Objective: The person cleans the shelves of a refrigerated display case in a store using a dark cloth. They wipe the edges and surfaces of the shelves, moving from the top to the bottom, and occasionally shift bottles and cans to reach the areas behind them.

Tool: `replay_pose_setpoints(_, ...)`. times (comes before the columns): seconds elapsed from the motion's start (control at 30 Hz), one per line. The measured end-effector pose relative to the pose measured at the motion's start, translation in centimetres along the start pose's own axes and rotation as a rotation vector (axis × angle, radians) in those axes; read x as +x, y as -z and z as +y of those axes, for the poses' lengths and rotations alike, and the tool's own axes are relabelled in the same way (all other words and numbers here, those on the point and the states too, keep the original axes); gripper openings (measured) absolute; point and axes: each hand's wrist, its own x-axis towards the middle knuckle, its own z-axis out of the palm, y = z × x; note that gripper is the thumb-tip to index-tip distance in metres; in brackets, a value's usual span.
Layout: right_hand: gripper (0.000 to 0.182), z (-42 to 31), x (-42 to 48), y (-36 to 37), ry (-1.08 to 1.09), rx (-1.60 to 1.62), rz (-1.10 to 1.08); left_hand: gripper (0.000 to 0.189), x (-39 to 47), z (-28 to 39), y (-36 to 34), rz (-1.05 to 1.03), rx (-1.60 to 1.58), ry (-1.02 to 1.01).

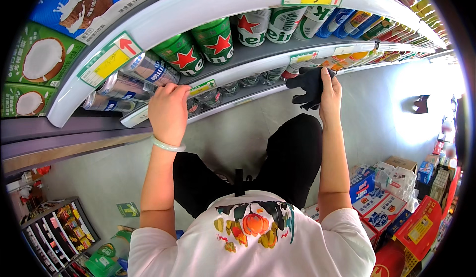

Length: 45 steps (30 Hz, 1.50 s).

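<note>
My left hand [169,109], with a pale bangle at the wrist, rests at the front rail of a store shelf [256,61], its fingers on the edge beside a yellow and green price tag [202,87]. Whether the fingers grip the rail cannot be told. In my right hand [330,91] is a black glove [308,85], pinched between thumb and fingers in front of the lower shelf. Green beer cans [215,41] stand upright behind the rail. Near my left hand, pinkish silver cans [124,87] lie on their sides.
Green coconut drink cartons [42,57] stand at the upper left. Stacked beer cartons [379,210] and a red box [418,227] are on the floor at the lower right. A snack rack [59,236] and green bottles [104,260] are at the lower left.
</note>
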Motion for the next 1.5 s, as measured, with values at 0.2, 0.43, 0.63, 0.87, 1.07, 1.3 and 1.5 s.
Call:
replay_pose_setpoints(0.2, 0.033, -0.8, -0.6, -0.4, 0.024, 0.02, 0.033, 0.014, -0.9, 2.0, 0.3, -0.031, 0.082, 0.116)
replay_pose_setpoints(0.43, 0.029, -1.2, -0.2, 3.5, 0.013, 0.015, 0.13, 0.033, -0.6, 4.7, -0.4, 0.122, 0.054, 0.035)
replay_pose_setpoints(0.63, 0.027, -1.5, -0.5, 4.4, 0.023, 0.159, 0.228, 0.039, 2.8, 12.5, -4.7, 0.086, -0.313, -0.155)
replay_pose_setpoints(0.87, 0.026, -0.8, -1.4, 5.7, 0.005, 0.202, 0.297, 0.029, 8.8, 18.1, -12.5, 0.244, -0.234, -0.189)
replay_pose_setpoints(1.07, 0.026, -0.3, -2.0, 7.3, -0.011, 0.183, 0.288, 0.019, 9.9, 19.8, -12.3, 0.099, -0.078, -0.147)
replay_pose_setpoints(1.3, 0.029, -2.1, -1.9, 6.3, 0.059, 0.227, 0.374, 0.005, 8.9, 19.1, -13.1, 0.289, -0.287, -0.208)
replay_pose_setpoints(1.5, 0.028, -3.8, -0.8, 5.8, 0.119, 0.269, 0.365, 0.008, 9.4, 19.3, -13.2, 0.22, -0.38, -0.102)
